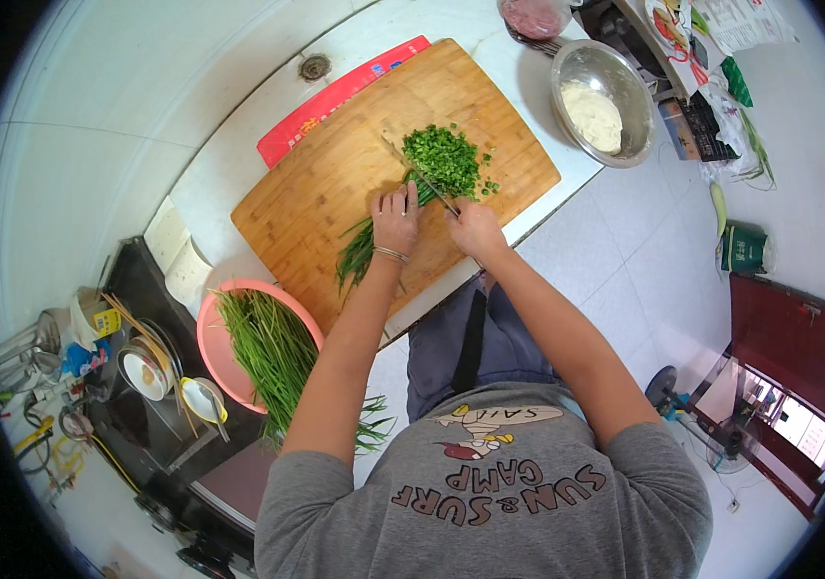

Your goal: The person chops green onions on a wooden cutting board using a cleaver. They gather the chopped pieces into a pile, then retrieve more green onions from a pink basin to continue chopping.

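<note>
On a wooden cutting board lies a bunch of long green chives, partly hidden under my left hand. That hand presses the bunch, its fingers curled over the stalks close to the blade. My right hand is closed round the handle of a knife, whose blade slants up and to the left across the end of the bunch. Just beyond the blade sits a heap of finely chopped chives, with a few loose bits to its right.
A pink basin of long uncut chives stands left of the board. At the far right is a metal bowl with pale dough. A red box lies behind the board. Farther left, a stove area holds bowls and chopsticks.
</note>
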Motion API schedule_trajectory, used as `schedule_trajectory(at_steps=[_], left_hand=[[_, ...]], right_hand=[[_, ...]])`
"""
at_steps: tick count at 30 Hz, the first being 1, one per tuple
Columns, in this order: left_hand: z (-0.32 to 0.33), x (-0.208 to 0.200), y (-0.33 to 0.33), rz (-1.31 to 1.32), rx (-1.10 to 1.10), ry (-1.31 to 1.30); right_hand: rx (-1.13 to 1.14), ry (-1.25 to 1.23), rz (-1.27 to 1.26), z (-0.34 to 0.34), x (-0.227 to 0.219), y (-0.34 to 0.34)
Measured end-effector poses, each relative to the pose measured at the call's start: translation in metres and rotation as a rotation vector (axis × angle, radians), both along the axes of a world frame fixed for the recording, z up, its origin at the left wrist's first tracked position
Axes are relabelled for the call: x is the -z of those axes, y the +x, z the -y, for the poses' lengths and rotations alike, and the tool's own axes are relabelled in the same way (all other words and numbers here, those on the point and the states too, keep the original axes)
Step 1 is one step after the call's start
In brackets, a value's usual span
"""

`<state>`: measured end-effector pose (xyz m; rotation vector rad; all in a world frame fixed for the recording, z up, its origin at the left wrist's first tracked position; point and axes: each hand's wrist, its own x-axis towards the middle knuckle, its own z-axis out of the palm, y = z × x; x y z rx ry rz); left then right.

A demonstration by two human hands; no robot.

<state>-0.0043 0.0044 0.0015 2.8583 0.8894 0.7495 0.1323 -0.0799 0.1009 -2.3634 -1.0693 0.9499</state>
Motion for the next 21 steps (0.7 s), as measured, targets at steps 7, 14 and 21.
schedule_trajectory(at_steps=[7,14,21], left_hand=[[-0.001,-0.003,0.002,0.053,0.055,-0.091],[-0.008,0.006,-0.001,0.100,0.074,-0.131],[-0.008,0.003,-0.001,0.085,0.102,-0.188]], right_hand=[[-0.053,-0.179,0.068,-0.011,0.009,0.002],[-0.129,-0.339,-0.005,-0.029,-0.002,0.009],[-0.213,-0.356,-0.044,-0.036,0.016,0.015]])
